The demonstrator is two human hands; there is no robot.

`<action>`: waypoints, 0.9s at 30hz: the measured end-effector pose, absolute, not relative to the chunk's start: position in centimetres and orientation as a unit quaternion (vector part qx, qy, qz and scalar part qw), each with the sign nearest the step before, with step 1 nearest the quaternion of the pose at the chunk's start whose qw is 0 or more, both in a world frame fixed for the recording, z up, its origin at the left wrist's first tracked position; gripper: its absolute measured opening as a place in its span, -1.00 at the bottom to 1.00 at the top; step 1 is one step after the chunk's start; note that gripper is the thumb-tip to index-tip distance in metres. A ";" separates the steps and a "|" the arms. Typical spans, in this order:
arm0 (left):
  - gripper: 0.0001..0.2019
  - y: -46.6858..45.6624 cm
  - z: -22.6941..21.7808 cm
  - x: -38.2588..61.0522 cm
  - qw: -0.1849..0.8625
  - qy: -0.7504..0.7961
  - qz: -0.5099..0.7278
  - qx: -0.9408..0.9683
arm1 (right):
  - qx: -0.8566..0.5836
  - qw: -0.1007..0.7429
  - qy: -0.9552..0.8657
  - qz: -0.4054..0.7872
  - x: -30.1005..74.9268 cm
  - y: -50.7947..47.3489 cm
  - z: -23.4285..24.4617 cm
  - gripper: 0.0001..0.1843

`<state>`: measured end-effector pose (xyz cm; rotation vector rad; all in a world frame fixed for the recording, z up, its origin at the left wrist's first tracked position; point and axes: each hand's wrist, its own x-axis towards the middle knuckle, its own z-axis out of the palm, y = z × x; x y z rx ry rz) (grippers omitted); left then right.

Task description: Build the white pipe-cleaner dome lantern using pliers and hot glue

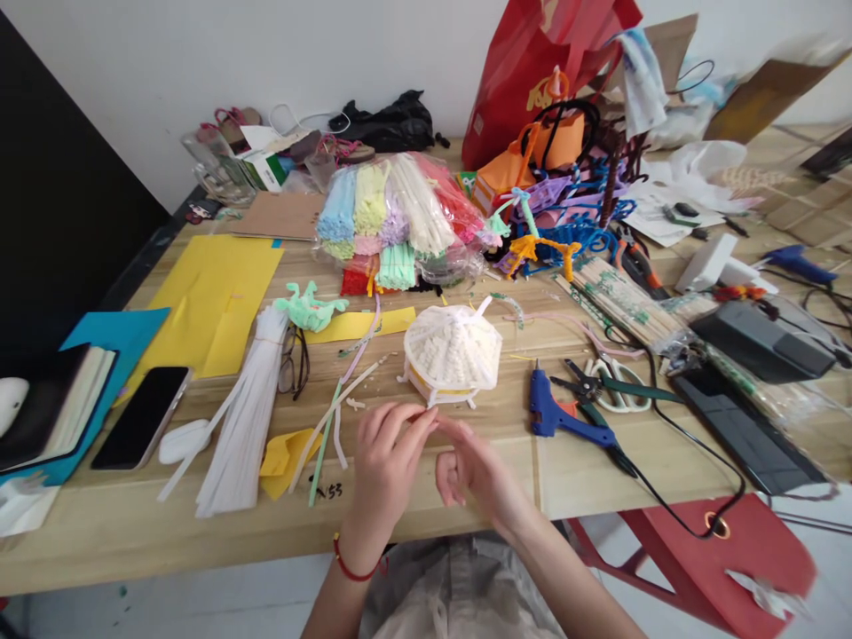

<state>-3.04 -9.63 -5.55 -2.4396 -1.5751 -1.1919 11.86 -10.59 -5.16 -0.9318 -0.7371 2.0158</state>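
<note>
In front of me, my left hand is closed in a pinch. Its fingertips meet the tip of the stretched index finger of my right hand. Whatever may be between those fingertips is too small to make out. The lower fingers of my right hand bend apart from the index finger. Just beyond both hands stands a small white fuzzy pavilion-like model with a ribbed roof, a yellow band below it and short legs. A blue glue gun lies to the right of my hands, beside dark-handled pliers and white-handled scissors.
Left are white strips, a phone, yellow sheets and loose pipe cleaners. Behind the model lie bagged pipe cleaner bundles and a red bag. A black cable loops over the front edge, above a red stool.
</note>
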 end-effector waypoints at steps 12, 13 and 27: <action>-0.90 -9.7 -6.9 -2.1 -0.168 -0.577 -0.505 -0.620 | -0.363 0.378 -0.383 0.761 10.8 -11.7 -7.0 0.03; -0.88 -9.5 -6.9 -2.2 -0.210 -0.576 -0.510 -0.603 | -0.370 0.374 -0.403 0.749 10.9 -12.0 -7.2 0.03; -0.85 -9.5 -6.7 -1.5 -0.306 -0.571 -0.495 -0.579 | -0.426 0.365 -0.489 0.668 10.7 -12.8 -6.5 -0.12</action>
